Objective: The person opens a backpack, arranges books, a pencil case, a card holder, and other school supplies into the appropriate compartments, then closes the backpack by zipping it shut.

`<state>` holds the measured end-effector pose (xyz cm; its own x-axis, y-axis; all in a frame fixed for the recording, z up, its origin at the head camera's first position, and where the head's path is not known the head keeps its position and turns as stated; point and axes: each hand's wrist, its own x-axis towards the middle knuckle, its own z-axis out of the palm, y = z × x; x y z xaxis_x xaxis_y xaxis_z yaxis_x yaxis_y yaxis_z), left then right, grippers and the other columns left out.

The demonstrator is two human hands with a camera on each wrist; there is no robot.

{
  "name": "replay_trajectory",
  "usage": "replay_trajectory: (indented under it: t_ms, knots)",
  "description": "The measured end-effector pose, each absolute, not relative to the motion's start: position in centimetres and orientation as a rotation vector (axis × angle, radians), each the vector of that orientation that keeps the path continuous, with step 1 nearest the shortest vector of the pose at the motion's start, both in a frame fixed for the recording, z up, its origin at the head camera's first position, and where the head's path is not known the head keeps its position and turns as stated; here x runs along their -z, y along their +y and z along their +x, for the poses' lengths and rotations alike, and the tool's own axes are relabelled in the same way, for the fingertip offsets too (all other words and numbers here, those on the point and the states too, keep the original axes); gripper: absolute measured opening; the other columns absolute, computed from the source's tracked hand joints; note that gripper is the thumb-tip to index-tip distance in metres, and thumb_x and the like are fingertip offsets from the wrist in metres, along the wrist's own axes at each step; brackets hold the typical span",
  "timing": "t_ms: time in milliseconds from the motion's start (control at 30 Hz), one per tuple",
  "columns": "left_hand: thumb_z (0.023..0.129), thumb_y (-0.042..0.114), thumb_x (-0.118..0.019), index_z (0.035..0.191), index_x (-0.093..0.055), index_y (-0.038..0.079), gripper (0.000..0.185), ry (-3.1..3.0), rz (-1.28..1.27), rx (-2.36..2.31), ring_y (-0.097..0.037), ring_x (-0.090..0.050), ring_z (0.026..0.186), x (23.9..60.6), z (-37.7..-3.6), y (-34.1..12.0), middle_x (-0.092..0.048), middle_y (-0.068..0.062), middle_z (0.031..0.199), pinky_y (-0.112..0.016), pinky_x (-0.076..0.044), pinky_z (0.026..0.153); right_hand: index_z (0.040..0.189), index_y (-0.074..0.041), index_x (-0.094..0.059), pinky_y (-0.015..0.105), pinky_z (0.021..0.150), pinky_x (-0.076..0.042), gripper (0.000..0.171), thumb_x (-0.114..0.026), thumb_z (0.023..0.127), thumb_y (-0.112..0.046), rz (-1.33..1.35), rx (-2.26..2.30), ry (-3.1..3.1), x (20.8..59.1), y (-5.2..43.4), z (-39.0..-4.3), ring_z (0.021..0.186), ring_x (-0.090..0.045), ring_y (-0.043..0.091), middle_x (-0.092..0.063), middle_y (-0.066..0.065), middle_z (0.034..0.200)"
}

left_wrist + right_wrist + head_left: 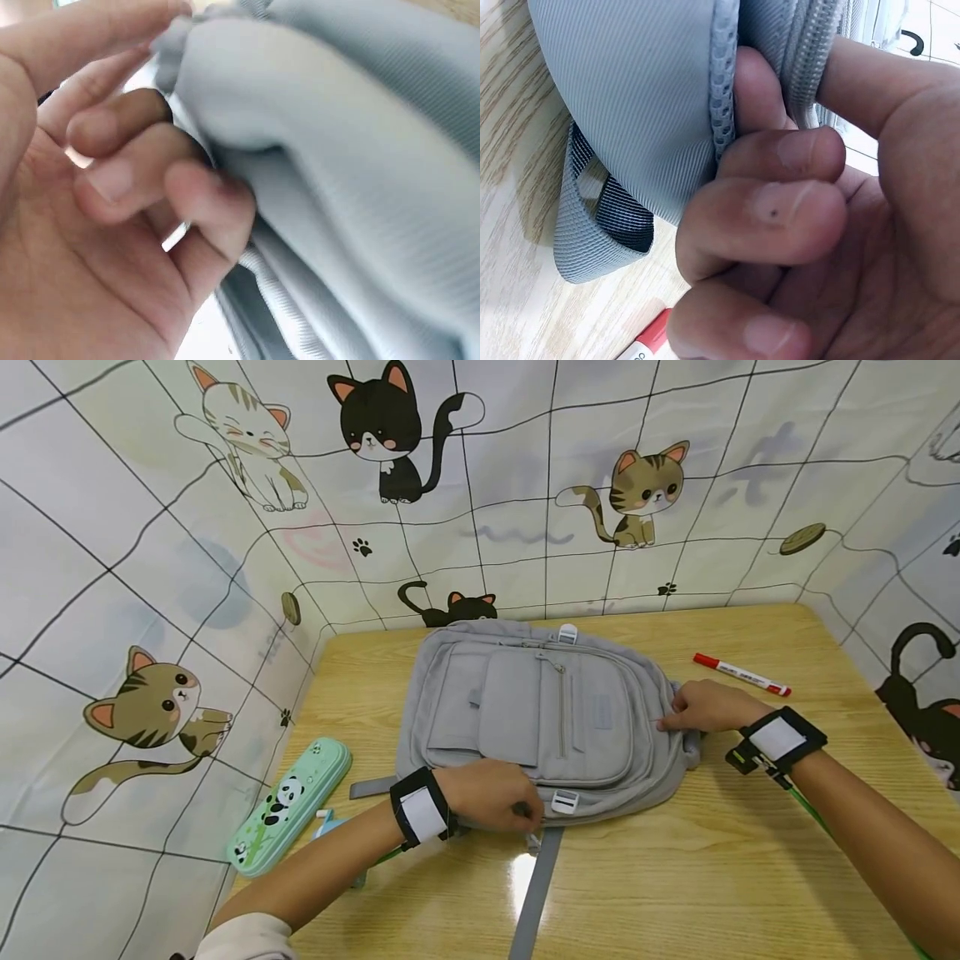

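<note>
A grey backpack [457, 693] lies flat on the wooden table with its front pocket and zips facing up. My left hand [491, 795] is at its near side, beside a white buckle [565, 802]. In the left wrist view, thumb and forefinger meet at a gathered edge of the grey fabric [247, 82], and the other fingers are curled. At the bag's right end, my right hand [712, 706] pinches the fabric near a zip [815, 56]. The right wrist view shows its forefinger tucked behind that zip's edge, with a webbing loop [592, 244] hanging close by.
A green panda pencil case [288, 806] lies at the left edge of the table, near a partly hidden light-blue item [330, 825]. A red-and-white marker [742, 675] is at the back right. One grey strap [538, 893] runs toward the front. Cat-patterned cloth [510, 468] surrounds the table.
</note>
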<state>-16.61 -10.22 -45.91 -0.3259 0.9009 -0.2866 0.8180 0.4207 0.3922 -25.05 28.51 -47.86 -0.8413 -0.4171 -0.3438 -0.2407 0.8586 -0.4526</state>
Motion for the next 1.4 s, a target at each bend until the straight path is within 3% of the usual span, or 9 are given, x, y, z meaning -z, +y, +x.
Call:
replay_trajectory:
  t_ms: [167, 267, 533, 633, 767, 967, 1133, 1300, 1400]
  knots:
    - [0.105, 0.026, -0.069, 0.124, -0.078, 0.021, 0.022, 2.241, 1.41, -0.38, 0.002, -0.05, 0.069, 44.0, -18.5, -10.2, -0.06, 0.013, 0.079, -0.017, -0.041, 0.064, 0.063, -0.018, -0.053, 0.025, 0.053, -0.032, 0.05, -0.072, 0.101, -0.045, -0.516, 0.559, 2.609, 46.9, 28.4, -25.2, 0.053, -0.042, 0.009, -0.039, -0.01, 0.059]
    - [0.107, 0.023, -0.066, 0.129, -0.076, 0.015, 0.025, 2.325, 1.362, -0.409, -0.001, -0.049, 0.066, 41.6, -20.6, -10.3, -0.057, 0.009, 0.075, -0.021, -0.041, 0.065, 0.067, -0.016, -0.059, 0.026, 0.053, -0.033, 0.049, -0.068, 0.103, -0.049, -0.545, 0.554, 2.64, 45.5, 27.9, -25.7, 0.054, -0.042, 0.01, -0.041, -0.009, 0.059]
    - [0.11, 0.017, -0.058, 0.129, -0.075, 0.008, 0.026, 2.685, 1.122, -0.368, -0.016, -0.063, 0.079, 36.9, -29.4, -11.1, -0.072, -0.006, 0.092, -0.032, -0.051, 0.074, 0.083, -0.011, -0.067, 0.032, 0.06, -0.038, 0.034, -0.067, 0.106, -0.036, -0.684, 0.524, 2.789, 41.8, 22.2, -30.4, 0.061, -0.049, 0.015, -0.055, 0.0, 0.071]
    - [0.111, 0.015, -0.056, 0.132, -0.074, 0.005, 0.029, 2.758, 1.001, -0.331, -0.024, -0.07, 0.098, 37.4, -32.8, -11.2, -0.075, -0.013, 0.113, -0.038, -0.056, 0.088, 0.09, -0.009, -0.071, 0.035, 0.063, -0.042, 0.027, -0.067, 0.105, -0.031, -0.755, 0.492, 2.799, 41.2, 18.3, -32.7, 0.065, -0.053, 0.018, -0.065, 0.007, 0.079]
    - [0.111, 0.013, -0.053, 0.137, -0.07, 0.005, 0.033, 2.76, 0.815, -0.287, -0.029, -0.065, 0.129, 39.8, -36.1, -11.4, -0.069, -0.013, 0.139, -0.043, -0.052, 0.109, 0.101, -0.008, -0.076, 0.043, 0.074, -0.055, 0.02, -0.067, 0.105, -0.026, -0.815, 0.443, 2.805, 41.3, 13.3, -35.1, 0.081, -0.067, 0.024, -0.076, 0.011, 0.099]
    - [0.11, 0.012, -0.049, 0.139, -0.071, 0.011, 0.036, 2.751, 0.579, -0.267, -0.029, -0.059, 0.14, 44.1, -38.0, -12.0, -0.066, -0.008, 0.148, -0.055, -0.041, 0.121, 0.113, -0.011, -0.077, 0.05, 0.092, -0.059, 0.016, -0.064, 0.106, -0.019, -0.813, 0.388, 2.786, 43.1, 8.5, -37.1, 0.107, -0.072, 0.031, -0.075, 0.012, 0.121]
    - [0.111, 0.014, -0.05, 0.137, -0.073, 0.015, 0.035, 2.812, 0.556, -0.319, -0.029, -0.06, 0.139, 46.6, -38.1, -12.5, -0.069, -0.005, 0.145, -0.063, -0.031, 0.125, 0.126, -0.012, -0.077, 0.052, 0.1, -0.058, 0.025, -0.063, 0.106, -0.013, -0.857, 0.392, 2.801, 44.9, 6.4, -38.0, 0.12, -0.07, 0.034, -0.074, 0.015, 0.13]
    - [0.111, 0.015, -0.049, 0.135, -0.072, 0.011, 0.033, 2.824, 0.487, -0.327, -0.029, -0.067, 0.115, 47.2, -37.8, -12.6, -0.073, -0.009, 0.135, -0.049, -0.046, 0.111, 0.133, -0.015, -0.076, 0.049, 0.095, -0.06, 0.031, -0.063, 0.105, -0.012, -0.919, 0.387, 2.827, 46.5, 5.1, -39.2, 0.117, -0.071, 0.034, -0.074, 0.014, 0.133]
    - [0.111, 0.014, -0.049, 0.131, -0.073, 0.01, 0.032, 2.818, 0.472, -0.337, -0.028, -0.064, 0.107, 47.2, -38.0, -13.3, -0.073, -0.01, 0.132, -0.046, -0.047, 0.103, 0.13, -0.017, -0.078, 0.047, 0.088, -0.061, 0.029, -0.064, 0.105, -0.013, -0.941, 0.379, 2.86, 46.9, 4.1, -39.6, 0.109, -0.074, 0.032, -0.076, 0.012, 0.128]
